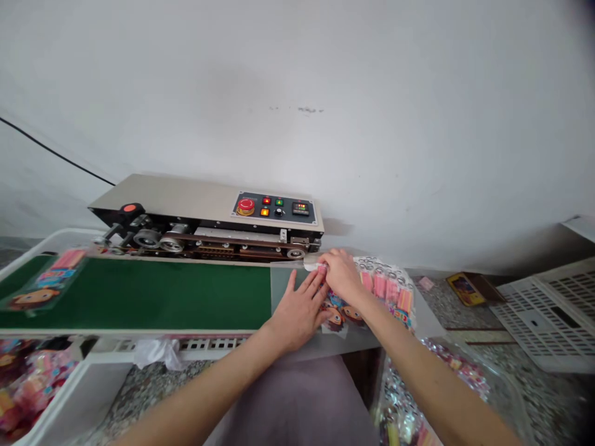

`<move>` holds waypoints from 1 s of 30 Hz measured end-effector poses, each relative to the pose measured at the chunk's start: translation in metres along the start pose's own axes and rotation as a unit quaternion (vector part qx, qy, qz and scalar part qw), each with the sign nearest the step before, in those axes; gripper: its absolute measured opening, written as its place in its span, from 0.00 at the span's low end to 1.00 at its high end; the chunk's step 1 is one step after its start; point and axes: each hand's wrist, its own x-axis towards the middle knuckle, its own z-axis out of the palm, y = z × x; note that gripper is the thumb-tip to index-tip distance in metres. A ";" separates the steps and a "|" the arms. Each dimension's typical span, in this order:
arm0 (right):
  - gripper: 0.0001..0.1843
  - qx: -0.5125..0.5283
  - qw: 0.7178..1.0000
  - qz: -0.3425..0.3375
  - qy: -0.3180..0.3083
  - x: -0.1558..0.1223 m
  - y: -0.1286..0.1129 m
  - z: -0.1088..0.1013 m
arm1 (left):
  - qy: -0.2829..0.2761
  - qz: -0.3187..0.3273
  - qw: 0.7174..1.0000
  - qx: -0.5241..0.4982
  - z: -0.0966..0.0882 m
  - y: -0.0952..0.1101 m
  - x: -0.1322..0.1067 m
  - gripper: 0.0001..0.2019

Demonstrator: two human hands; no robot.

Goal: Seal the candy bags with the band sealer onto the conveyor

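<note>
My left hand (300,310) lies flat with fingers spread on a clear plastic packet of pink sweets (385,291) that rests on the grey feed plate (281,282) of a band sealing machine (204,217). My right hand (341,272) is closed in a pinch on the packet's top edge, near the sealer's intake slot. The packet shows cartoon faces at its lower end. Another sealed packet (46,282) lies at the far left end of the green conveyor belt (153,291).
The sealer's control panel (274,207) shows a red stop button and lit lamps. A white bin of packets (28,384) stands lower left. More packets in a clear bag (446,365) lie lower right. A white plastic crate (553,316) and a yellow card (462,288) are at right.
</note>
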 end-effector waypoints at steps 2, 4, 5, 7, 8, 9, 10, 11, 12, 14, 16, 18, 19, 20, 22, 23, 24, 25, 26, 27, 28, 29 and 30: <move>0.17 0.000 1.000 -0.001 -0.009 0.002 0.000 0.001 | -0.001 -0.008 1.000 0.004 0.001 0.002 -0.001 0.32; 0.22 0.000 1.000 -0.011 -0.013 -0.002 0.004 -0.005 | -0.004 -0.022 1.000 0.008 0.000 0.003 -0.002 0.31; 0.24 -0.003 1.000 -0.018 -0.006 -0.006 0.007 -0.010 | -0.007 -0.029 0.999 0.010 -0.001 0.003 -0.002 0.30; 0.25 -0.027 0.999 -0.033 0.021 -0.018 0.015 -0.020 | -0.013 -0.047 0.999 0.009 -0.004 0.003 -0.002 0.28; 0.24 -0.050 0.997 -0.037 0.035 -0.025 0.019 -0.024 | -0.015 -0.056 0.998 0.007 -0.006 0.002 -0.002 0.27; 0.21 -0.081 0.995 -0.042 0.046 -0.034 0.023 -0.027 | -0.015 -0.064 0.998 0.004 -0.008 0.001 -0.002 0.27; 0.19 -0.115 0.991 -0.044 0.052 -0.044 0.026 -0.028 | -0.014 -0.071 0.997 0.001 -0.009 0.000 -0.002 0.26; 0.17 -0.148 0.986 -0.046 0.055 -0.054 0.029 -0.027 | -0.012 -0.080 0.997 -0.001 -0.009 0.000 -0.003 0.26; 0.17 -0.178 0.981 -0.049 0.057 -0.063 0.030 -0.024 | -0.010 -0.088 0.996 -0.002 -0.009 0.000 -0.003 0.26; 0.19 -0.220 0.972 -0.055 0.058 -0.079 0.030 -0.016 | -0.002 -0.108 0.994 -0.003 -0.008 0.002 -0.005 0.26; 0.23 -0.237 0.968 -0.057 0.052 -0.087 0.027 -0.008 | 0.005 -0.130 0.992 -0.003 -0.008 0.003 -0.008 0.26; 0.24 -0.233 0.970 -0.049 0.041 -0.088 0.020 -0.002 | 0.008 -0.154 0.988 0.000 -0.011 0.002 -0.013 0.25; 0.25 -0.227 0.972 -0.045 0.035 -0.086 0.015 -0.001 | 0.008 -0.168 0.986 0.005 -0.013 0.000 -0.016 0.25; 0.25 -0.218 0.974 -0.042 0.032 -0.083 0.011 0.000 | 0.008 -0.183 0.983 0.011 -0.017 -0.003 -0.019 0.25; 0.26 -0.199 0.978 -0.045 0.030 -0.077 0.001 0.002 | 0.007 -0.215 0.976 0.030 -0.025 -0.010 -0.024 0.25; 0.26 -0.189 0.980 -0.052 0.032 -0.074 -0.003 0.003 | 0.008 -0.226 0.973 0.039 -0.030 -0.014 -0.025 0.25; 0.27 -0.180 0.981 -0.062 0.035 -0.071 -0.006 0.003 | 0.007 -0.229 0.972 0.046 -0.034 -0.019 -0.025 0.24; 0.27 -0.173 0.981 -0.074 0.038 -0.070 -0.009 0.003 | 0.004 -0.219 0.975 0.048 -0.037 -0.022 -0.023 0.23; 0.26 -0.168 0.981 -0.088 0.041 -0.069 -0.011 0.003 | -0.003 -0.199 0.979 0.046 -0.039 -0.025 -0.021 0.23; 0.26 -0.168 0.980 -0.102 0.042 -0.070 -0.011 0.002 | -0.013 -0.171 0.984 0.040 -0.040 -0.027 -0.018 0.23; 0.25 -0.172 0.978 -0.111 0.043 -0.070 -0.010 0.001 | -0.026 -0.143 0.989 0.030 -0.040 -0.028 -0.015 0.25; 0.25 -0.180 0.976 -0.114 0.043 -0.071 -0.008 -0.001 | -0.037 -0.120 0.992 0.019 -0.040 -0.027 -0.013 0.27; 0.23 -0.190 0.975 -0.109 0.044 -0.073 -0.006 -0.003 | -0.045 -0.106 0.993 0.008 -0.038 -0.025 -0.012 0.28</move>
